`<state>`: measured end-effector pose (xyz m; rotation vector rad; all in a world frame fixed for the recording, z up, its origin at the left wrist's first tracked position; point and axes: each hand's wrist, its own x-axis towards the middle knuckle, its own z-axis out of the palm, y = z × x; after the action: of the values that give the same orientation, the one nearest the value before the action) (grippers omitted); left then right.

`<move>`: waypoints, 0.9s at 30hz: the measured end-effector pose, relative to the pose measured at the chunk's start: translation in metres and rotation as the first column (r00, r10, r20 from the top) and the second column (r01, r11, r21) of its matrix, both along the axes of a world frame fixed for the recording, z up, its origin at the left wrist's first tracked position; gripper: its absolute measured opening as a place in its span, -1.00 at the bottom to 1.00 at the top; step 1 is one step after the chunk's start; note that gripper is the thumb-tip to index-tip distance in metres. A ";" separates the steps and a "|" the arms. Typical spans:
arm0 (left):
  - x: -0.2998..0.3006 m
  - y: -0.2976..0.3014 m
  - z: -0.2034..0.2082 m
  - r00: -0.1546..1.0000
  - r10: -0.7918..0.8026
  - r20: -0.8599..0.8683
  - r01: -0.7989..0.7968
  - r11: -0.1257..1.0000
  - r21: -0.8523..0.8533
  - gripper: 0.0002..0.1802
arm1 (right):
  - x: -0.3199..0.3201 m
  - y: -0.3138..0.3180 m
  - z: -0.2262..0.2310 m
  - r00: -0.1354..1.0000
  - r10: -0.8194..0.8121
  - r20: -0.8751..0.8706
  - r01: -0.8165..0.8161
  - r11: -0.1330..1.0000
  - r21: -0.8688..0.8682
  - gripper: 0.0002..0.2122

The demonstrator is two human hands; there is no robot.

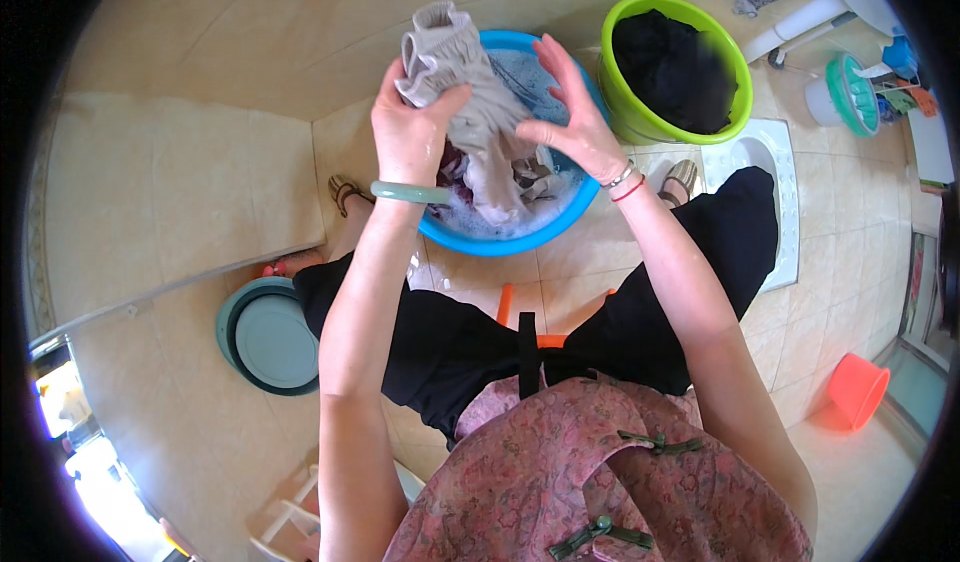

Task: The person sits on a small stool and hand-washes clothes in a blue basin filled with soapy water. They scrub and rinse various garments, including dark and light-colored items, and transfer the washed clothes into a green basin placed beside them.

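Observation:
My left hand (412,134), with a pale green bangle at its wrist, is closed on a light beige garment (480,127). The garment has a gathered, elastic-looking band at its top and hangs down into a blue basin (532,244). Sudsy water (470,220) fills the basin, with dark red and patterned cloth partly under the garment. To the right, my right hand (583,134) is over the basin with fingers spread. Its thumb tip is at the garment's edge; whether it touches I cannot tell.
A lime green bucket (675,134) with black cloth (672,72) stands right of the basin, beside a white squat toilet (785,202). A grey-green basin (275,342) is at the left, an orange bucket (857,392) at the right. A white bin (828,102) stands far right.

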<state>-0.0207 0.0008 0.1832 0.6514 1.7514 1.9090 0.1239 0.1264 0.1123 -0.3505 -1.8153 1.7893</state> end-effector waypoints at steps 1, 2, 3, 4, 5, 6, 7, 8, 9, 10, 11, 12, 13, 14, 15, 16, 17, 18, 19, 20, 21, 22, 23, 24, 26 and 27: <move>0.004 0.005 0.012 0.999 0.001 0.046 -0.003 0.999 0.038 -0.65 | 0.002 0.001 -0.020 0.997 -0.022 0.076 0.012 0.991 0.133 0.04; 0.008 0.010 0.025 0.996 0.004 0.087 -0.011 0.997 0.076 -0.65 | 0.001 0.000 -0.030 0.988 -0.050 0.144 0.011 0.965 0.264 0.09; 0.012 0.014 0.038 0.995 -0.007 0.101 -0.005 0.993 0.119 -0.65 | 0.002 -0.006 -0.041 0.984 -0.036 0.174 -0.011 0.965 0.262 0.17; 0.014 0.014 0.051 0.994 -0.005 0.112 -0.013 0.988 0.153 -0.66 | 0.000 -0.013 -0.045 0.960 -0.012 0.278 -0.080 0.945 0.317 0.17; 0.018 0.012 0.062 0.992 -0.002 0.126 -0.021 0.983 0.184 -0.66 | 0.000 -0.019 -0.048 0.923 0.005 0.384 -0.156 0.919 0.363 0.16; 0.020 0.011 0.072 0.994 -0.038 0.105 0.014 0.974 0.225 -0.68 | -0.001 -0.024 -0.054 0.874 0.014 0.485 -0.235 0.886 0.399 0.16; 0.022 0.008 0.085 0.994 -0.073 0.078 0.050 0.963 0.264 -0.69 | -0.004 -0.027 -0.064 0.876 0.005 0.482 -0.222 0.892 0.394 0.08; 0.025 0.010 0.097 0.992 -0.115 0.051 0.094 0.946 0.309 -0.71 | -0.007 -0.024 -0.077 0.860 -0.001 0.511 -0.230 0.892 0.388 0.05; 0.029 0.010 0.110 0.987 -0.133 0.090 0.097 0.940 0.327 -0.68 | -0.010 -0.020 -0.091 0.842 -0.007 0.539 -0.237 0.893 0.383 0.01; 0.034 0.009 0.123 0.982 -0.143 0.123 0.093 0.935 0.342 -0.65 | -0.013 -0.021 -0.103 0.849 -0.042 0.527 -0.224 0.875 0.430 -0.06; 0.040 0.011 0.134 0.973 -0.163 0.160 0.096 0.927 0.363 -0.62 | -0.014 -0.019 -0.116 0.851 -0.087 0.517 -0.204 0.853 0.480 -0.14; 0.047 0.016 0.144 0.966 -0.210 0.150 0.122 0.883 0.453 -0.71 | -0.014 -0.018 -0.128 0.851 -0.128 0.509 -0.166 0.854 0.493 -0.16; 0.054 0.021 0.152 0.957 -0.257 0.134 0.147 0.829 0.540 -0.79 | -0.013 -0.018 -0.141 0.850 -0.170 0.499 -0.126 0.853 0.506 -0.18; 0.054 0.020 0.158 0.940 -0.273 0.206 0.124 0.833 0.539 -0.76 | -0.013 -0.019 -0.151 0.847 -0.212 0.488 -0.085 0.852 0.517 -0.20; 0.055 0.020 0.164 0.916 -0.291 0.277 0.103 0.836 0.539 -0.72 | -0.011 -0.016 -0.161 0.929 -0.161 0.333 0.061 0.955 0.290 -0.34; 0.053 0.016 0.167 0.895 -0.278 0.349 0.062 0.852 0.520 -0.68 | -0.014 -0.021 -0.157 0.939 -0.119 0.322 0.050 0.976 0.212 -0.38; 0.048 0.018 0.161 0.891 -0.110 0.441 -0.094 0.905 0.415 -0.64 | -0.015 -0.023 -0.138 0.949 -0.083 0.305 0.039 0.989 0.146 -0.42; 0.025 0.008 0.125 0.996 -0.048 -0.070 0.068 0.947 0.315 -0.66 | -0.013 -0.028 -0.132 0.952 -0.134 0.274 0.094 0.983 0.156 -0.50; 0.002 0.002 0.090 0.841 0.086 -0.534 0.056 0.968 0.244 -0.65 | -0.010 -0.028 -0.124 0.950 -0.197 0.241 0.158 0.972 0.175 -0.58; 0.000 0.009 0.078 0.962 0.117 -0.248 -0.041 0.955 0.294 -0.71 | -0.001 -0.019 -0.134 0.900 -0.254 0.353 0.195 0.961 0.193 -0.60; -0.012 0.008 0.068 0.977 0.033 0.211 -0.114 0.917 0.381 -0.72 | 0.008 -0.012 -0.147 0.841 -0.296 0.452 0.226 0.953 0.204 -0.62; -0.028 0.004 0.056 0.781 -0.101 0.616 -0.220 0.879 0.424 -0.72 | 0.015 -0.004 -0.155 0.768 -0.335 0.545 0.254 0.942 0.221 -0.64; -0.041 0.000 0.033 0.746 -0.064 0.663 -0.256 0.892 0.373 -0.71 | 0.018 0.004 -0.157 0.720 -0.334 0.609 0.351 0.931 0.097 -0.66; -0.051 -0.005 0.007 0.708 -0.026 0.706 -0.288 0.902 0.322 -0.69 | 0.020 0.013 -0.155 0.671 -0.322 0.668 0.449 0.893 -0.020 -0.69; -0.062 -0.019 -0.050 0.735 0.106 0.669 -0.302 0.936 0.183 -0.63 | 0.019 0.028 -0.149 0.695 -0.260 0.670 0.524 0.822 -0.224 -0.71; -0.060 -0.023 -0.075 0.721 0.131 0.681 -0.266 0.959 0.098 -0.62 | 0.019 0.036 -0.145 0.757 -0.232 0.611 0.500 0.808 -0.313 -0.71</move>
<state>-0.0806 -0.0218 0.1078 -0.1987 1.2059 2.1063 0.1430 0.1622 -0.0330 -1.4554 -1.4542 1.9121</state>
